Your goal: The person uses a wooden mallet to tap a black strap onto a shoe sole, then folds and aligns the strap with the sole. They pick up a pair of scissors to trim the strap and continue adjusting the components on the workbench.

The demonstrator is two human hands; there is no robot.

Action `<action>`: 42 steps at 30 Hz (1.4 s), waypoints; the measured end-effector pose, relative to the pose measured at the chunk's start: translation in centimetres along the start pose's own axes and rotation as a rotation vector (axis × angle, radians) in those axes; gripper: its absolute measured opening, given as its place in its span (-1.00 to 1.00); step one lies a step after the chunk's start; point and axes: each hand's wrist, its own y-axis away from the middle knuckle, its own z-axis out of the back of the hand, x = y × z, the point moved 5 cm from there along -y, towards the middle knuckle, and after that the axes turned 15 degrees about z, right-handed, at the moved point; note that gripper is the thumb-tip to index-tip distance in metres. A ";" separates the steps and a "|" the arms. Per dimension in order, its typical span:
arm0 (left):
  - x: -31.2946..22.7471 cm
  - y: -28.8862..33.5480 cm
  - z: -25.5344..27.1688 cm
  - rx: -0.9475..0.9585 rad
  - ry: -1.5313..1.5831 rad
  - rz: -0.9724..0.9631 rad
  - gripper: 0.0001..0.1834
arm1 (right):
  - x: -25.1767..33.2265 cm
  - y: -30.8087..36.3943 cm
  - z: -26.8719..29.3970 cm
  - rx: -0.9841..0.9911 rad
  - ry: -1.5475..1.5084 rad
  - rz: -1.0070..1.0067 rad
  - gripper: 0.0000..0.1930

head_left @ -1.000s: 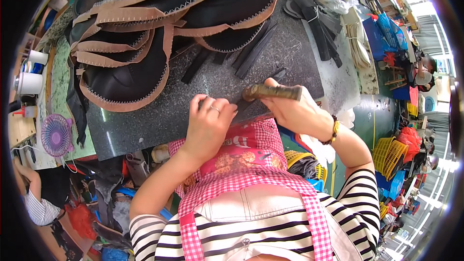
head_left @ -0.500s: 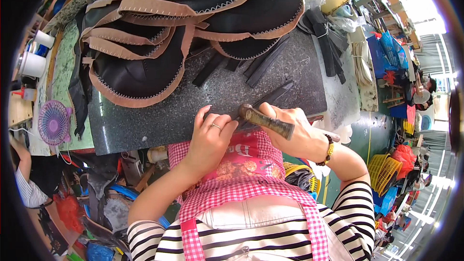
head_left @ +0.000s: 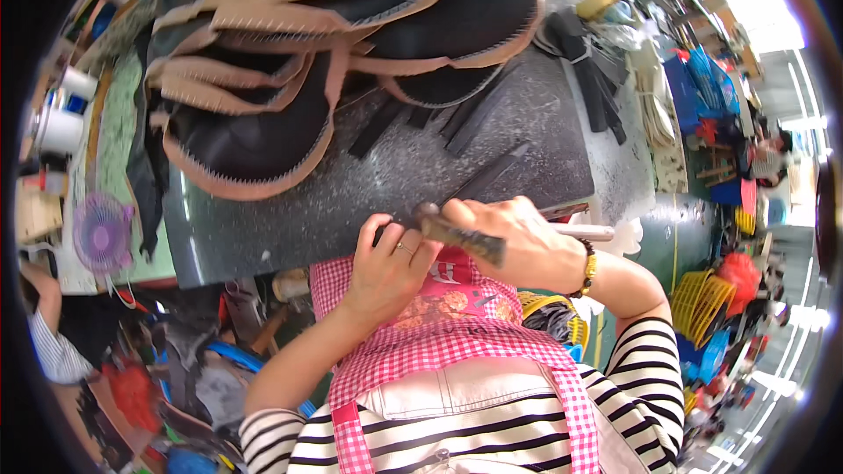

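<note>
In my right hand (head_left: 531, 241) is a hammer (head_left: 470, 237), gripped close to its worn metal head. Its pale handle sticks out to the right past my wrist. My left hand (head_left: 391, 263), a ring on one finger, is closed at the front edge of the dark stone slab (head_left: 255, 237). A bit of something dark shows between its fingers, too hidden to name. The hammer's round face is right beside these fingertips. From the hands a narrow black strip (head_left: 492, 171) runs across the slab, away to the right.
Black leather pieces with stitched tan edging (head_left: 250, 145) are piled at the back of the slab. More black strips (head_left: 378, 127) lie before them, and a tied bundle (head_left: 588, 75) is at the right. A purple fan (head_left: 104, 233) stands left. Yellow baskets (head_left: 702, 307) are at far right.
My right hand and the hammer have shifted a little left and down, nearer my left fingers. The left hand has moved slightly to the right.
</note>
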 end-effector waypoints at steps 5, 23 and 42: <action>-1.2 -3.6 -0.5 -0.070 -0.017 0.096 -0.75 | -4.6 3.3 3.1 -0.368 0.153 -0.057 -0.81; -2.6 -14.7 -4.9 -0.121 -0.227 0.089 -0.82 | -20.4 19.5 13.9 -0.702 0.653 -0.466 -0.79; -8.1 -28.9 -15.0 0.157 1.169 0.394 -0.16 | -26.1 11.5 17.3 -0.701 -0.199 -0.283 -0.68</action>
